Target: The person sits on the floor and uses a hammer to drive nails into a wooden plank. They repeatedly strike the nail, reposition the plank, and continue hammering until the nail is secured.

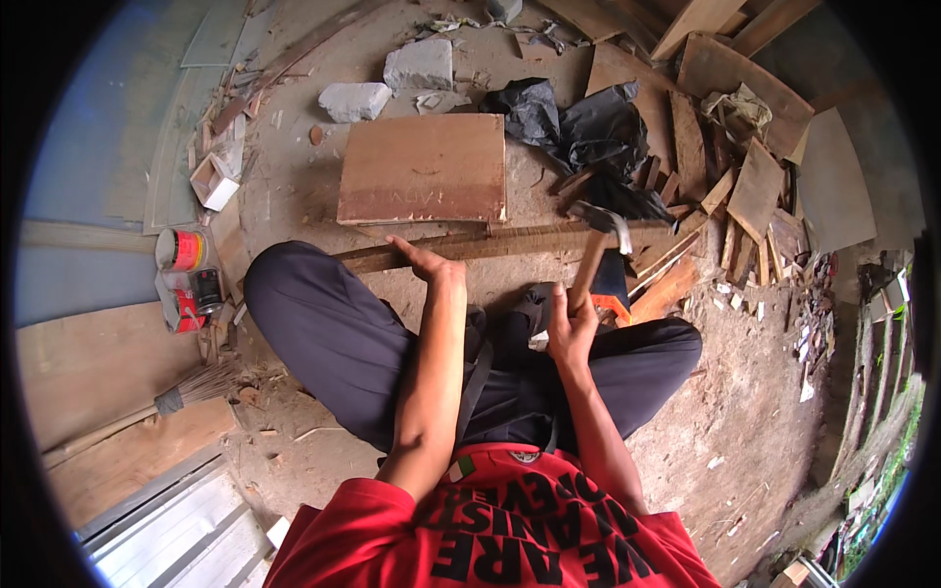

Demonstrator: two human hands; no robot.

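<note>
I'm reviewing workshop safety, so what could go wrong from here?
The hammer in the right hand could strike the bare left hand, which is at the long wooden beam. The beam might also jump if hit off-centre. Heaped wood scraps on the right could slide if knocked.

dusty, littered brown floor (725, 412)

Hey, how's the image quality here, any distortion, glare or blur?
Head view: strong fisheye distortion, black at the rim; the pale panel at lower left looks nearly washed out; the hammer in the right hand looks fairly sharp; the black plastic loses detail in its darkest folds.
</note>
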